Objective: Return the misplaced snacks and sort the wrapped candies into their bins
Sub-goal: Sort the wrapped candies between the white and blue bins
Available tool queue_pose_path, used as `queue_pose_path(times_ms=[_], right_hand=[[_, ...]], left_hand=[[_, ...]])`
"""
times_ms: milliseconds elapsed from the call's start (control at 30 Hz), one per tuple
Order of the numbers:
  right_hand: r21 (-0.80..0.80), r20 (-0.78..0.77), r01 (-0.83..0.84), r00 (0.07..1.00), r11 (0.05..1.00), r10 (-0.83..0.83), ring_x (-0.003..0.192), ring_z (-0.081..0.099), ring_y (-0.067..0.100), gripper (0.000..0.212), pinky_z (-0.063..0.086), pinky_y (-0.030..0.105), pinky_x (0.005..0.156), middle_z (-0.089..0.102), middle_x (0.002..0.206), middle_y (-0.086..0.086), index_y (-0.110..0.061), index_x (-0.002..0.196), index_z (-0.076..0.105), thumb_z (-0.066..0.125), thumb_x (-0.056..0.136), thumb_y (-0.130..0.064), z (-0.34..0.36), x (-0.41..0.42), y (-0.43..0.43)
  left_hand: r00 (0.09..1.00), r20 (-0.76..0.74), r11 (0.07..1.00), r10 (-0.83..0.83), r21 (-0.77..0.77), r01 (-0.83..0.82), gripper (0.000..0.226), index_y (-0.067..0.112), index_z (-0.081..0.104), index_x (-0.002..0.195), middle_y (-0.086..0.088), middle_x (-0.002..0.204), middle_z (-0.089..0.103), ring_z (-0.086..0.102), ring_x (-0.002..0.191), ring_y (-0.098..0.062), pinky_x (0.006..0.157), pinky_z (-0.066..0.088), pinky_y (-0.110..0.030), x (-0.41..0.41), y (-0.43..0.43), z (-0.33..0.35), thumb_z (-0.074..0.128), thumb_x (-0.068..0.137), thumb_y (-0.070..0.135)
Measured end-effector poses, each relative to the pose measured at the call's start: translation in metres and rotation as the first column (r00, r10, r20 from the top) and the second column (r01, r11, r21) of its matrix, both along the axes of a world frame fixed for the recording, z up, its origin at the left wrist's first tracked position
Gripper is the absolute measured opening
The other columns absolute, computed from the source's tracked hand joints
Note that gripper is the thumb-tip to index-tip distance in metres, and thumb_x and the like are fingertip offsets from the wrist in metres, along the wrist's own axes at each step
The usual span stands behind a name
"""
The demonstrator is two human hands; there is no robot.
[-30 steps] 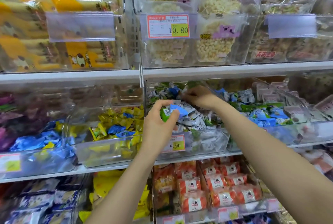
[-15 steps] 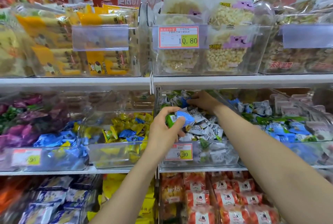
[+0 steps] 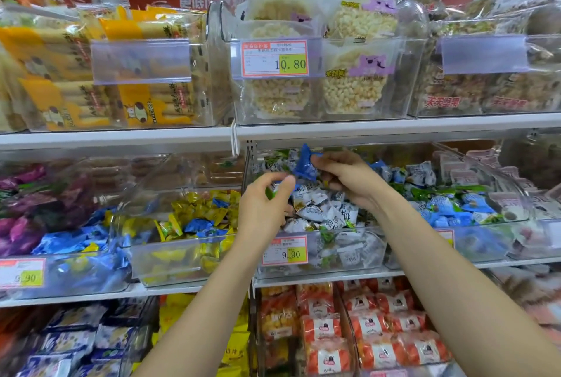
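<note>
My right hand (image 3: pixel 343 178) pinches a blue candy (image 3: pixel 306 164) at its fingertips, over the white-candy bin (image 3: pixel 364 258); my left hand (image 3: pixel 262 212), just lower left, curls round more candies (image 3: pixel 271 191); the bluish bin (image 3: pixel 485 243) lies rightward, I judge.

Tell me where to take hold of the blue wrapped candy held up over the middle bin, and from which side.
Probably best: pinch the blue wrapped candy by its left edge or its crimped top tip, coming from the left. The right hand pinches its right side, leaving those parts free.
</note>
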State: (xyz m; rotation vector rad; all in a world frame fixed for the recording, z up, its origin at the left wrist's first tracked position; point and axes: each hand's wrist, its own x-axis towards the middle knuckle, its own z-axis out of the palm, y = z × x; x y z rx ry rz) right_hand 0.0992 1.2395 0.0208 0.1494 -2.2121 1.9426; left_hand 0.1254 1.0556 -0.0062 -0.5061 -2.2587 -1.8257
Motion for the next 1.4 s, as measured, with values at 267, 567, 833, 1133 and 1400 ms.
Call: queue_pose_path(times_ms=[267,567,833,1133,1400], right_hand=[[0.219,-0.069,0.117,0.992,0.969,-0.105,0.087,0.065,0.025,0.007,0.053,0.029,0.065,0.07,0.098,0.012,-0.015,0.094,0.068,0.062,0.091,-0.013,0.015,0.02,0.009],[0.613,-0.066,0.209,0.975,0.762,-0.214,0.104,0.062,0.021,0.029,0.049,0.032,0.088,0.065,0.12,0.004,-0.016,0.122,0.063,0.052,0.096,-0.023,-0.009,0.003,-0.003],[0.91,-0.034,0.226,0.876,0.348,-0.481,0.114,0.058,0.034,0.045,0.054,0.034,0.081,0.048,0.141,0.018,-0.01,0.14,0.045,0.05,0.095,-0.007,0.009,-0.017,0.021],[0.915,0.038,0.187,0.842,0.357,-0.538,0.104,0.062,0.031,0.044,0.055,0.037,0.079,0.055,0.132,0.018,-0.004,0.137,0.044,0.053,0.095,-0.014,-0.001,-0.023,0.015],[0.785,0.029,0.307,0.849,0.538,-0.527,0.092,0.067,0.03,0.029,0.056,0.04,0.079,0.069,0.105,0.016,-0.005,0.108,0.064,0.068,0.086,-0.024,-0.005,-0.021,0.013]], left_hand=[[0.989,-0.089,0.991,0.12,-0.04,-0.124,0.036,0.03,0.06,0.107,0.016,0.103,0.06,0.068,0.094,-0.024,0.086,0.052,-0.047,-0.016,0.012,-0.001,0.066,0.082,0.055],[0.99,-0.131,0.996,0.054,0.079,-0.043,0.033,0.041,0.062,0.1,0.022,0.102,0.062,0.067,0.091,-0.022,0.083,0.053,-0.051,-0.013,0.001,-0.012,0.061,0.077,0.065],[0.99,-0.098,0.988,-0.097,0.109,0.108,0.01,0.058,0.059,0.087,0.029,0.095,0.064,0.067,0.09,-0.022,0.075,0.051,-0.05,-0.008,0.002,-0.015,0.066,0.081,0.054],[0.979,-0.093,0.969,-0.183,0.149,0.195,0.035,0.045,0.061,0.098,0.002,0.098,0.07,0.064,0.093,-0.03,0.076,0.051,-0.054,-0.015,-0.003,-0.024,0.062,0.072,0.069],[0.972,-0.097,0.959,-0.215,0.168,0.229,0.03,0.047,0.06,0.095,0.006,0.093,0.07,0.065,0.087,-0.027,0.076,0.053,-0.051,-0.017,-0.006,-0.024,0.061,0.072,0.065]])
